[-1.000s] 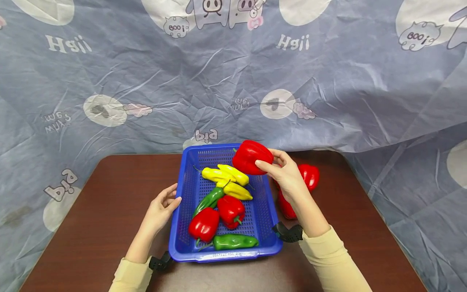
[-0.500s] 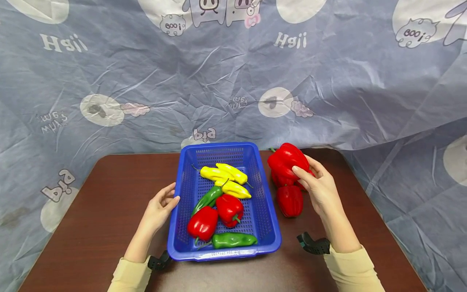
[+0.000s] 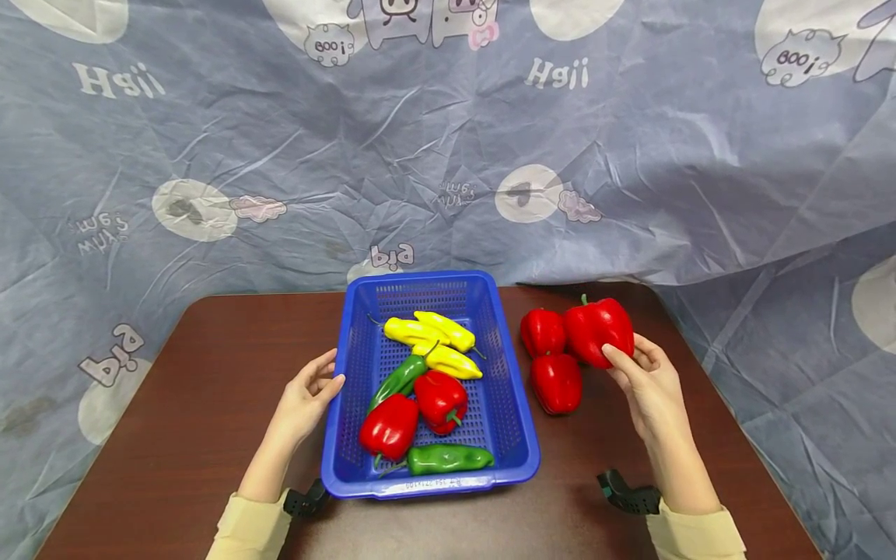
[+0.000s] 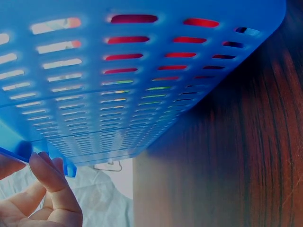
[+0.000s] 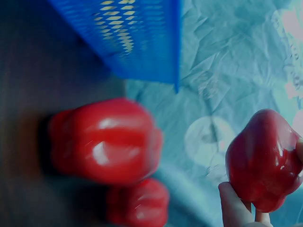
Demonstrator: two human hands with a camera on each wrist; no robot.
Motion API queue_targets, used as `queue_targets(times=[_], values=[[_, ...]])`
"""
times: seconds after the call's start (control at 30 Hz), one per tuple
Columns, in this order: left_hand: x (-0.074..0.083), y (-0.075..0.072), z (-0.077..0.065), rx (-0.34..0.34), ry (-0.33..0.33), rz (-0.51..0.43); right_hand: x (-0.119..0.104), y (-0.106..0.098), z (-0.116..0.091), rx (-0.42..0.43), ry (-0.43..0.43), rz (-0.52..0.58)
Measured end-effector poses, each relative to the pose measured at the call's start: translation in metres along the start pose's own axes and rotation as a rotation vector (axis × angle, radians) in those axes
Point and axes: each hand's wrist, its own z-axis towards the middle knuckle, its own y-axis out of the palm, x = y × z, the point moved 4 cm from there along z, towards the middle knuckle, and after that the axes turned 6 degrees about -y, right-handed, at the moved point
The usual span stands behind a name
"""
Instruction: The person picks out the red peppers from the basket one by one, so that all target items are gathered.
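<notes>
In the head view my right hand (image 3: 651, 381) grips a red bell pepper (image 3: 600, 330), its green stem pointing up. Two more red bell peppers lie on the table just left of it, a far one (image 3: 542, 333) and a nearer one (image 3: 556, 383). The right wrist view shows the held bell pepper (image 5: 262, 161) raised between thumb and fingers. My left hand (image 3: 304, 400) holds the left rim of a blue plastic basket (image 3: 516, 404). In the left wrist view, the left hand's fingers (image 4: 52, 184) pinch that rim from below.
Inside the basket lie several yellow peppers (image 3: 448, 361), a green pepper (image 3: 399, 381), another green pepper (image 3: 450, 460) near the front wall, and two red bell peppers (image 3: 390, 428). The brown table (image 3: 175, 428) ends at a grey-blue patterned cloth (image 3: 420, 155) behind.
My right hand has carried the red bell pepper from above the basket's far right corner rightward, to beside the two others on the table. The left hand stays on the rim.
</notes>
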Motion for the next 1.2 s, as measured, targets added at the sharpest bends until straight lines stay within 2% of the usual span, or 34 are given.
queue_targets(times=[0.23,0.57,0.83,1.2], values=[[-0.001,-0.001,-0.001,-0.002,-0.006,-0.006,0.026,-0.03,-0.001,0.101,0.059,-0.065],[-0.001,0.0,0.001,0.0,-0.008,-0.008,0.056,-0.056,0.003,0.158,0.088,-0.127],[-0.001,0.001,0.001,0.006,0.013,-0.024,0.069,-0.06,0.007,0.158,0.092,-0.167],[-0.002,0.001,0.001,0.011,0.001,-0.011,0.085,-0.059,0.012,0.166,0.077,-0.198]])
